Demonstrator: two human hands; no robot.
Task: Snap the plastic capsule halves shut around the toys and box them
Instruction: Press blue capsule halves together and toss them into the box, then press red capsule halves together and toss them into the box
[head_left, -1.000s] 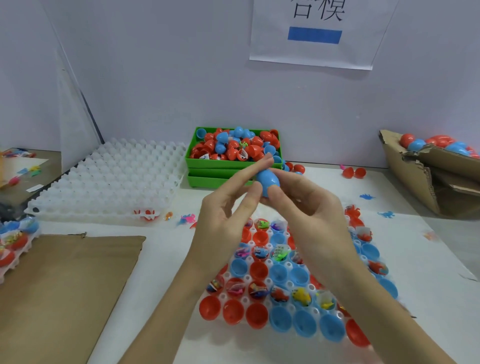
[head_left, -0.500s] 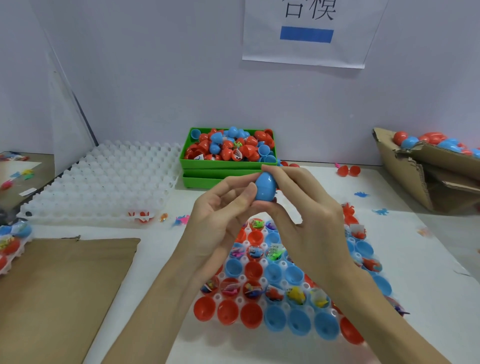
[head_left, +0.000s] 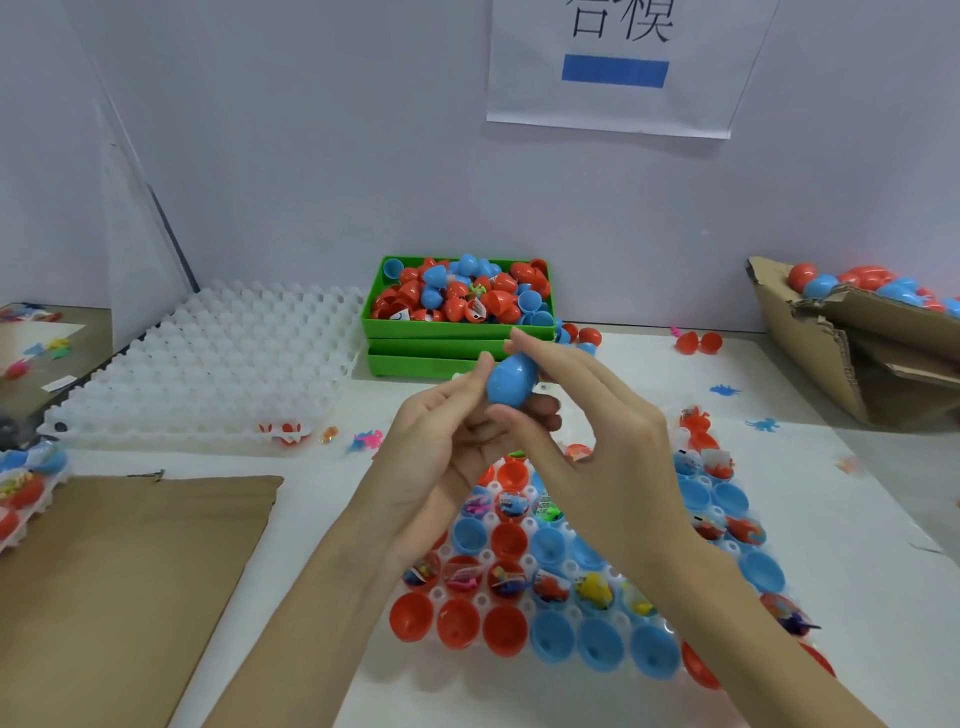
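Note:
A closed blue capsule (head_left: 510, 380) is held above the table between both hands. My left hand (head_left: 441, 457) pinches its lower left side with thumb and fingers. My right hand (head_left: 592, 431) holds it from the right, index finger over its top and thumb under it. Below the hands lies a clear tray (head_left: 613, 577) with red and blue capsule halves, several holding small toys. A cardboard box (head_left: 831, 358) at the far right holds closed red and blue capsules.
A green bin (head_left: 457, 332) full of loose capsule halves stands at the back. A stack of white trays (head_left: 208, 364) sits at the left, a brown cardboard sheet (head_left: 114, 582) in front of it. Loose toys and halves lie scattered on the table.
The blue capsule has tilted, its top now leaning right. My left fingers have shifted lower on it. Both hands stay at about the same place.

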